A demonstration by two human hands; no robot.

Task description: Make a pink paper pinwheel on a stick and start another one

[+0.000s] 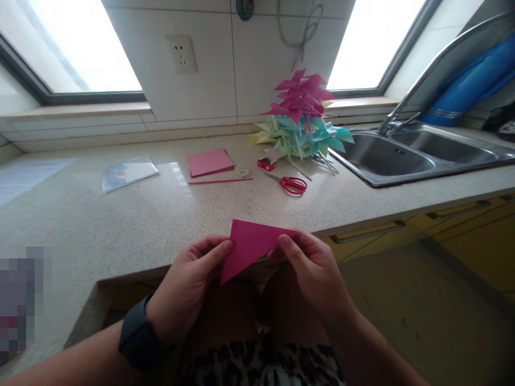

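A magenta sheet of paper (251, 246), folded into a triangle, is held up just in front of the counter edge. My left hand (197, 273) pinches its left side between thumb and fingers. At the right corner, my right hand (311, 265) grips it the same way. Beyond the hands lie a stack of pink paper (210, 163), a thin pink stick (221, 181), a small roll of tape (243, 173) and red-handled scissors (292, 184). A small red box (267, 162) sits behind the scissors.
Finished paper pinwheels (301, 96) in pink, teal and yellow are heaped against the wall. To the right is a steel double sink (386, 155) with a tap. A clear plastic packet (129, 174) and a printed sheet (32, 174) lie on the left of the counter (161, 225).
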